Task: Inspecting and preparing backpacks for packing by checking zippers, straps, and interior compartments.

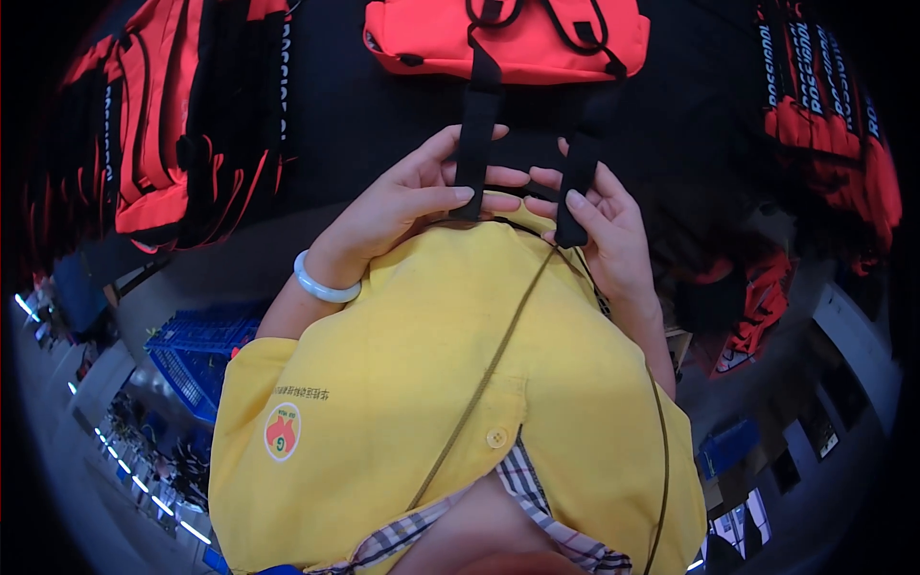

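A red backpack with black straps lies on the dark table in front of me. Two black webbing straps run from it toward my body. My left hand pinches the left strap, its thumb lying on top and the fingers behind. The right strap is held by my right hand, thumb across its lower end. Both hands are close together at the table's near edge, just before my yellow shirt, with fingertips almost meeting between the straps.
Red and black bags are piled on the table at the left. Another row of red and black bags lies at the right. A blue plastic crate stands below on the left, and red material sits low on the right.
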### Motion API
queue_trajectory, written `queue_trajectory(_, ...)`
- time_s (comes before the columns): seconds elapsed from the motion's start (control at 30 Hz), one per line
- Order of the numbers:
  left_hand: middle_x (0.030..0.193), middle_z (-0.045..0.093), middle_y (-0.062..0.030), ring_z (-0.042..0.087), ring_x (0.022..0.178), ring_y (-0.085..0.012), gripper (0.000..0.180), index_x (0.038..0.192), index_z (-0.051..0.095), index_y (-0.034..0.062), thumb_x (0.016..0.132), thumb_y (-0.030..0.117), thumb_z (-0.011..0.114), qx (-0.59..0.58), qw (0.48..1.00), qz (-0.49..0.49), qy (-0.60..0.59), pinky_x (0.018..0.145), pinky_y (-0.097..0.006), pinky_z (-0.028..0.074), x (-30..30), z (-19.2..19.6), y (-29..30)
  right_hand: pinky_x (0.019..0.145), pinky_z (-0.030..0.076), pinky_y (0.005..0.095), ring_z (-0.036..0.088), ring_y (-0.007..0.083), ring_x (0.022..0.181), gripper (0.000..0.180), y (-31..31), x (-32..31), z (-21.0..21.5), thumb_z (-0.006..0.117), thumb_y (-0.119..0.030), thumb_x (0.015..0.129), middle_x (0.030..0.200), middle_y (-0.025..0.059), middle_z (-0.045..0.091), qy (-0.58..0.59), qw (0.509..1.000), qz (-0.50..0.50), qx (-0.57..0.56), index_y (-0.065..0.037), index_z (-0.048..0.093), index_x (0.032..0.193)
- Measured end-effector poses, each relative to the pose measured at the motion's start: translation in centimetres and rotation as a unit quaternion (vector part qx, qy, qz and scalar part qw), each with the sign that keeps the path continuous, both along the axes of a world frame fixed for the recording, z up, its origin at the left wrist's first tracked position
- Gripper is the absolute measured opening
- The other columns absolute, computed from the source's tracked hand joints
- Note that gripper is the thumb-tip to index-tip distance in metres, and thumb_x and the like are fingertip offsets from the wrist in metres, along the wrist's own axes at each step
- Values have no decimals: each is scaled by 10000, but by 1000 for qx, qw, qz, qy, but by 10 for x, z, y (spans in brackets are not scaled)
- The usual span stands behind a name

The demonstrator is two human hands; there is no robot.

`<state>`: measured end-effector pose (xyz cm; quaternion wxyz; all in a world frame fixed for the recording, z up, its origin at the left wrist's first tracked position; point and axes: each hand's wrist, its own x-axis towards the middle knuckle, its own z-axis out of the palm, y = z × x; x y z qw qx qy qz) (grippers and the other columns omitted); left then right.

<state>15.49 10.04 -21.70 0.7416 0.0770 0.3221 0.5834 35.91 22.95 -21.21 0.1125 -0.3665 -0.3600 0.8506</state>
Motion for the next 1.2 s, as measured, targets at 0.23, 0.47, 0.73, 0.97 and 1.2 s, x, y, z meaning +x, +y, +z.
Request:
queue_trajectory(0.23, 1293, 547, -247, 642, 1103, -307, 602, 1498, 193, 74, 962, 17, 461, -10, 999, -16, 45, 893, -314, 543, -2, -7, -5, 497, 540, 212, 674, 167, 604, 359, 0, -11, 1, 404, -147, 1030, 1178, 205, 626, -49, 998, 30, 32, -21, 391, 1365)
queue_trajectory(0.47, 1265, 560, -230, 673, 1023, -324, 527, 1466, 187, 37, 993, 52, 417, -107, 993, 25, 28, 728, -261, 605, -1, -12, 4, 442, 500, 207, 635, 165, 524, 364, -1, -29, -3, 390, -163, 1016, 1154, 201, 638, -48, 998, 10, 50, 2, 363, 1339)
queue_trajectory(0.73, 1250, 551, -219, 667, 1031, -335, 445, 1423, 243, -17, 993, 26, 350, -108, 994, 19, 18, 770, -283, 610, 3, -14, 12, 453, 506, 226, 665, 197, 580, 352, -1, -30, -11, 401, -164, 1010, 1174, 192, 630, -72, 997, 33, -9, -3, 380, 1322)
queue_trajectory(0.97, 1278, 569, -188, 659, 1062, -315, 479, 1432, 277, 26, 980, 24, 435, -154, 988, 21, -17, 736, -262, 609, 3, -19, 11, 460, 517, 238, 694, 244, 638, 371, -2, -26, -17, 404, -180, 1011, 1176, 193, 624, -51, 997, 17, -49, -13, 352, 1338)
queue_trajectory(1.2, 1003, 660, -122, 675, 790, -150, 345, 1274, 478, -36, 938, 46, 486, -204, 978, -7, 46, 610, -222, 567, 1, -26, 11, 525, 520, 222, 664, 158, 633, 433, -4, -28, -18, 492, -160, 973, 1020, 128, 675, -99, 994, 46, -9, -41, 389, 1376)
